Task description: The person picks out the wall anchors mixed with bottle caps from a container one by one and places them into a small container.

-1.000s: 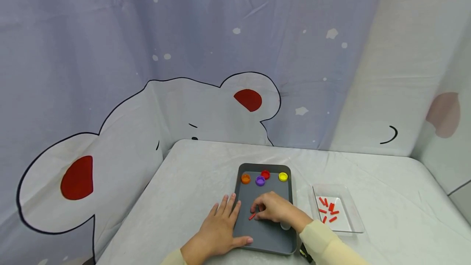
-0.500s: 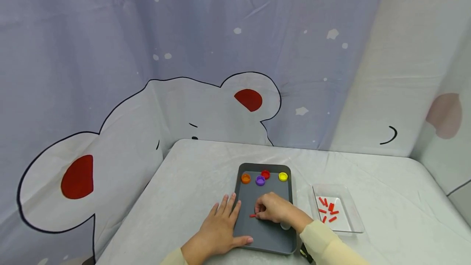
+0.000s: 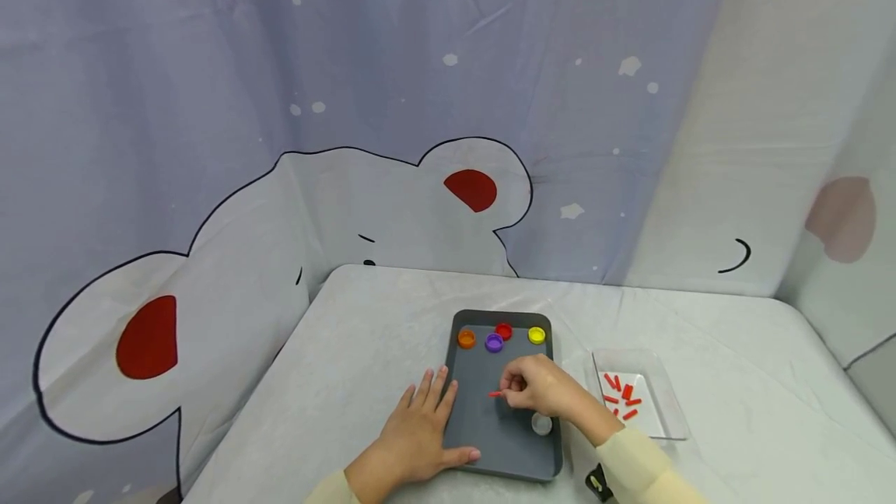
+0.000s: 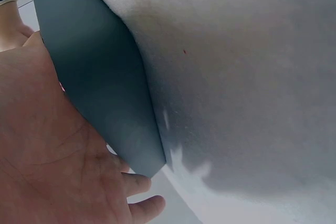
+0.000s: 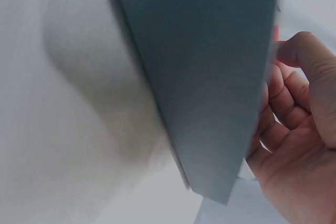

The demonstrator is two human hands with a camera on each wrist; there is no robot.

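Note:
Between thumb and fingers my right hand (image 3: pixel 537 386) pinches a small red stick (image 3: pixel 495 394) over the grey tray (image 3: pixel 497 449). In the right wrist view the red tip (image 5: pixel 276 32) shows at the thumb, and the tray's side (image 5: pixel 205 72) hides part of the fingers. Fingers spread, my left hand (image 3: pixel 414 438) rests at the tray's left edge, its thumb across the near corner. Orange (image 3: pixel 466 339), purple (image 3: pixel 494 343), red (image 3: pixel 503 330) and yellow (image 3: pixel 536 335) round caps lie at the tray's far end. A whitish, clear round piece (image 3: pixel 541 424) lies below my right hand.
Right of the tray stands a clear plastic box (image 3: pixel 675 418) holding several red sticks (image 3: pixel 627 392). A dark object (image 3: pixel 598 482) sits by the right sleeve. White cloth (image 3: pixel 350 348) covers the table, and a printed curtain (image 3: pixel 392 84) hangs behind.
My right hand has moved away from me and slightly right with the red stick, uncovering more of the clear round piece. The left hand has stayed put.

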